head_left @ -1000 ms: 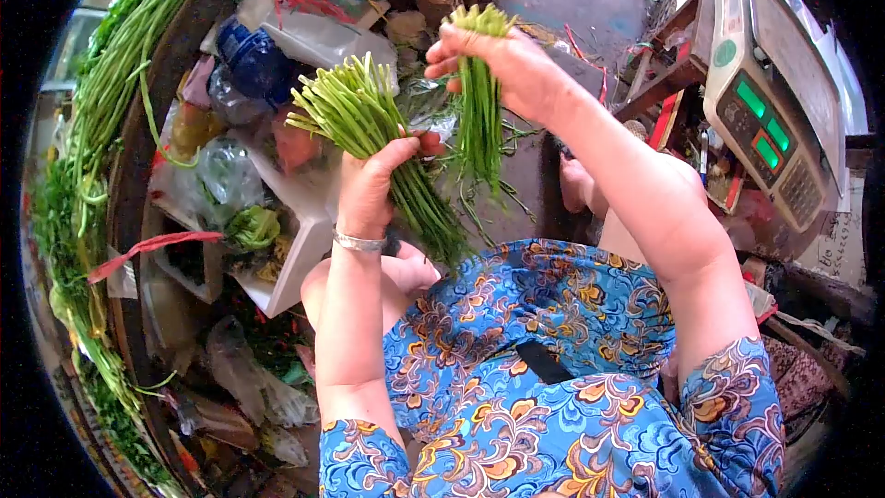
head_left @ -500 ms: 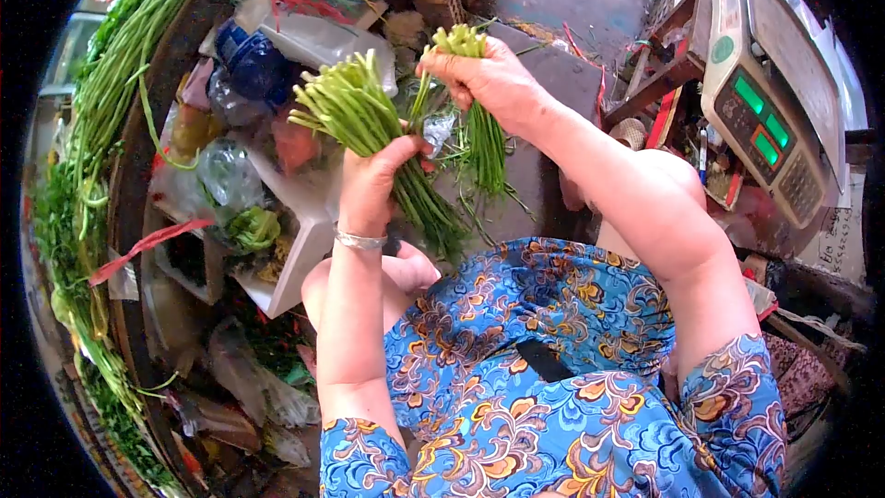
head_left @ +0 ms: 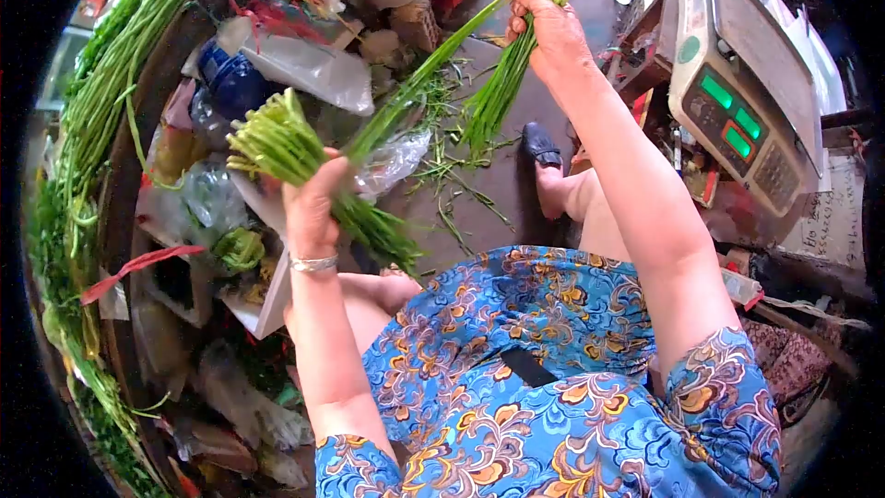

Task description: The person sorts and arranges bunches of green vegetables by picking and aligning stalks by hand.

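My left hand (head_left: pixel 318 207), with a bracelet at the wrist, is closed round a thick bunch of green stems (head_left: pixel 277 134). The cut ends point up and left, and the thinner ends hang down to the right. Higher up and to the right, my right hand (head_left: pixel 553 32) grips a smaller bunch of green stems (head_left: pixel 498 88), its ends sticking out above the fingers. A few long stems (head_left: pixel 419 78) stretch slantwise between my two hands. Their lower end is blurred near my left hand.
Long green vegetables (head_left: pixel 138 46) lie along a curved edge at left. Plastic bags (head_left: pixel 313 65) and a blue container (head_left: pixel 230 78) are beside them. A scale (head_left: pixel 737 101) with green displays stands at right. Stem scraps (head_left: pixel 447 175) litter the floor near my shoe (head_left: pixel 542 145).
My right hand has moved up and right with its bunch, away from my left hand. My left hand has shifted left and slightly down. The long stems now span the gap.
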A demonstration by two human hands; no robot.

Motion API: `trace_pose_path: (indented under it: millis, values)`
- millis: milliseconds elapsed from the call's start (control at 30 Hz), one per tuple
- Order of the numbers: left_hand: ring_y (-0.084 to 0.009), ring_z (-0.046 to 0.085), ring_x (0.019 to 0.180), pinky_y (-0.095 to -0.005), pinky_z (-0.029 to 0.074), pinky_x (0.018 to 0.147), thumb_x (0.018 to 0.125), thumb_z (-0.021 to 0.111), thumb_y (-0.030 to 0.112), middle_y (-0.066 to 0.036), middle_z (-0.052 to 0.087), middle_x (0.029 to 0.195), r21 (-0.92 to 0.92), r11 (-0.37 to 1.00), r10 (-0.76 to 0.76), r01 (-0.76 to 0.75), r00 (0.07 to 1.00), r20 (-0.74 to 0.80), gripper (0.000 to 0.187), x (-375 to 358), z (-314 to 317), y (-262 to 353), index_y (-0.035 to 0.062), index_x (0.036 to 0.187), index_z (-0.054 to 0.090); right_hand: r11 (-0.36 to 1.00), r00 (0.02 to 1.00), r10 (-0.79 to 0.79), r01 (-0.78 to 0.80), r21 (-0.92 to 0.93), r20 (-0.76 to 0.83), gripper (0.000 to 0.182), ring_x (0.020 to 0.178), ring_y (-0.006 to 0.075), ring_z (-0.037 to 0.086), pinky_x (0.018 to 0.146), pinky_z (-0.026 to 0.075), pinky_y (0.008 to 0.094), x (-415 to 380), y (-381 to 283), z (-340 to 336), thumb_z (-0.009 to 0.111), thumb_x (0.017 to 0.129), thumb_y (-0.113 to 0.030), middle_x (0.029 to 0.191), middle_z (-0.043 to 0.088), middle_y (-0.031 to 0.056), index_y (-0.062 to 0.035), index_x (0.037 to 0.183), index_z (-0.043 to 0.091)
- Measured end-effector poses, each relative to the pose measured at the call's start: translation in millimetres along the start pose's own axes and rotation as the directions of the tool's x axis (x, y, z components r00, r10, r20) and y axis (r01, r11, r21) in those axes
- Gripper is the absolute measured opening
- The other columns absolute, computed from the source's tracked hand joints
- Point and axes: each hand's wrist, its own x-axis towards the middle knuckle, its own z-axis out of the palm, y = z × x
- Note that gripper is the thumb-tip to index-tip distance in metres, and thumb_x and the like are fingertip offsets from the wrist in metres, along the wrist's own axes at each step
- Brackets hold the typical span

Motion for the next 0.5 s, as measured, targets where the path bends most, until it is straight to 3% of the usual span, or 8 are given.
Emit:
trace_pose_path:
  millis: [67,167,200,300,367,433,500]
  values:
    - [-0.0182,0.059,0.059,-0.0299,0.052,0.056,0.075,0.070,0.005,-0.006,0.061,0.077,0.039,0.998,0.050,-0.046,0.994,-0.095,0.021,4,-9,1,0.0047,0.093,0.059,0.997,0.996,-0.065,0.061,-0.055,-0.069,0.016,0.059,0.0097,0.052,0.054,0.040,0.0262,7,-2,-8,0.066,0.086,-0.020,0.071,0.056,-0.0022,-0.0046,0.090,0.067]
    - [-0.0204,0.066,0.075,-0.0304,0.052,0.059,0.076,0.068,0.005,-0.009,0.066,0.089,0.100,0.989,0.120,-0.108,0.984,-0.133,0.021,18,-36,-8,0.0042,0.095,0.059,0.995,0.985,-0.081,0.073,-0.061,-0.153,0.020,0.065,0.0116,0.058,0.058,0.042,0.0269,5,-12,-10,0.067,0.085,-0.025,0.077,0.062,-0.0001,-0.0062,0.091,0.067]
    - [-0.0207,0.067,0.084,-0.0306,0.052,0.061,0.076,0.068,0.005,-0.011,0.067,0.096,0.102,0.981,0.177,-0.162,0.972,-0.157,0.023,19,-35,-7,0.0037,0.097,0.059,0.995,0.984,-0.082,0.073,-0.063,-0.156,0.020,0.065,0.0116,0.058,0.058,0.042,0.0269,5,-12,-11,0.067,0.085,-0.025,0.077,0.062,-0.0001,-0.0062,0.091,0.067]
    - [-0.0206,0.066,0.086,-0.0314,0.053,0.066,0.077,0.067,0.004,-0.010,0.067,0.096,0.129,0.958,0.279,-0.257,0.939,-0.201,0.022,18,-26,-7,0.0032,0.097,0.058,0.990,0.992,-0.101,0.093,-0.104,-0.074,0.012,0.059,0.0110,0.059,0.051,0.041,0.0272,4,-9,-7,0.067,0.084,-0.023,0.075,0.065,-0.0005,-0.0111,0.085,0.066]
    - [-0.0215,0.066,0.085,-0.0317,0.053,0.069,0.078,0.067,0.003,-0.012,0.067,0.094,0.138,0.957,0.278,-0.255,0.942,-0.188,0.023,14,-16,-3,0.0030,0.099,0.057,0.991,0.996,-0.077,0.073,-0.109,-0.039,0.013,0.058,0.0113,0.059,0.052,0.042,0.0265,0,-4,-2,0.067,0.085,-0.024,0.074,0.065,-0.0008,-0.0108,0.086,0.066]
    - [-0.0224,0.067,0.084,-0.0312,0.053,0.071,0.077,0.069,0.003,-0.013,0.067,0.089,-0.049,0.994,0.099,-0.097,0.994,0.050,0.024,10,-7,4,0.0026,0.098,0.057,0.994,0.997,-0.073,0.072,-0.077,-0.012,0.013,0.058,0.0110,0.059,0.051,0.042,0.0260,-1,-6,0,0.067,0.084,-0.023,0.073,0.065,-0.0002,-0.0101,0.084,0.066]
    - [-0.0214,0.066,0.076,-0.0302,0.053,0.067,0.077,0.069,0.003,-0.012,0.065,0.080,-0.097,0.994,0.063,-0.060,0.998,0.028,0.022,5,5,7,0.0024,0.095,0.057,0.996,0.997,-0.071,0.072,-0.044,0.016,0.013,0.058,0.0107,0.059,0.051,0.043,0.0256,-3,-7,6,0.067,0.084,-0.022,0.072,0.064,0.0004,-0.0093,0.083,0.066]
